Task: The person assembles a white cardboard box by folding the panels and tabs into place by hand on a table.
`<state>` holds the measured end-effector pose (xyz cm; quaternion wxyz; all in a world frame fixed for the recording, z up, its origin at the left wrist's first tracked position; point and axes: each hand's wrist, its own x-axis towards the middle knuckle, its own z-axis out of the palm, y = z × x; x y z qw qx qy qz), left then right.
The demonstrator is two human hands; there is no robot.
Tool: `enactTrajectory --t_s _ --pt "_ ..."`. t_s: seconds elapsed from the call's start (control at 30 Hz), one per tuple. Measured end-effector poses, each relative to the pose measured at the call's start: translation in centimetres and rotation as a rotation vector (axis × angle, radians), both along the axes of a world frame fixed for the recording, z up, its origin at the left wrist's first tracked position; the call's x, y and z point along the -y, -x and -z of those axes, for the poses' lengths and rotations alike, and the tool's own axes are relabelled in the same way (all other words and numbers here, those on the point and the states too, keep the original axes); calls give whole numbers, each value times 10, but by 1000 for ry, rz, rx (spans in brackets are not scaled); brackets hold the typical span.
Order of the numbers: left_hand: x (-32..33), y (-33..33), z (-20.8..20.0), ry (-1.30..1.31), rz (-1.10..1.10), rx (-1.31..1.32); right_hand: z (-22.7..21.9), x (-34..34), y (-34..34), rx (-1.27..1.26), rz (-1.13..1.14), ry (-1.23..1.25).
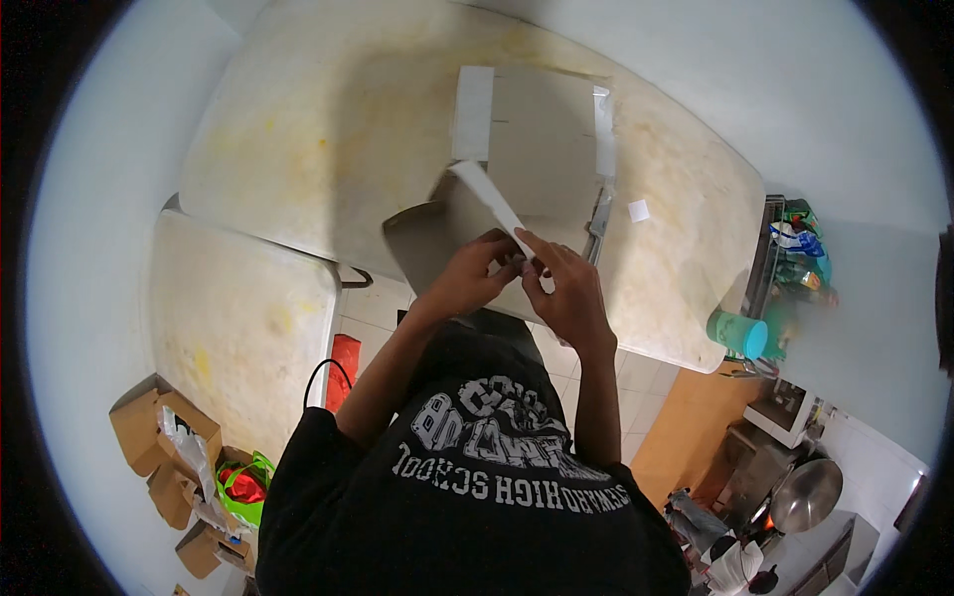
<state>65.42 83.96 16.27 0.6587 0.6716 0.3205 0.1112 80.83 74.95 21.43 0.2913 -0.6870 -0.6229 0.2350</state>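
A grey cardboard box blank [547,139] with white edge strips lies unfolded on the table in front of me. Its near left part is raised and bent, with a white-edged flap [487,197] standing up toward my hands. My left hand [475,276] pinches the near end of this flap from the left. From the right, my right hand [564,283] grips the same corner, thumb and fingers closed on it. The fingertips of both hands almost meet there, and they partly hide the corner.
The cardboard rests on a stained white table [397,109]. To its right lies a small white paper square [638,211]; a teal cup [737,333] lies near the right edge. A second white table [238,318] adjoins at left, with opened cardboard boxes [164,427] below.
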Motion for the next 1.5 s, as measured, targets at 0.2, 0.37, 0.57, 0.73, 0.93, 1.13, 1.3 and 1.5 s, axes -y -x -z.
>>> enactTrajectory --t_s 0.2,0.37,0.57,0.73,0.93,1.13,1.3,1.5 --pt "6 -14 80 -158 146 87 60 3 -44 218 -261 -77" --pt "-1 -24 73 -342 197 -287 98 0 -79 126 -312 -107" --pt "18 -12 73 -814 102 -298 132 2 -80 6 -344 -173" --pt "34 16 80 -1213 54 -265 147 6 -58 -137 -375 -168" --pt "60 47 111 -1111 -229 -540 174 6 -15 -6 -354 -248" --pt "78 41 150 -453 -865 -332 203 5 12 -46 -264 -122" --pt "68 43 166 521 -990 -52 217 8 19 -66 -273 -87" --pt "65 60 229 262 -917 -202 226 13 16 -133 -282 -117"
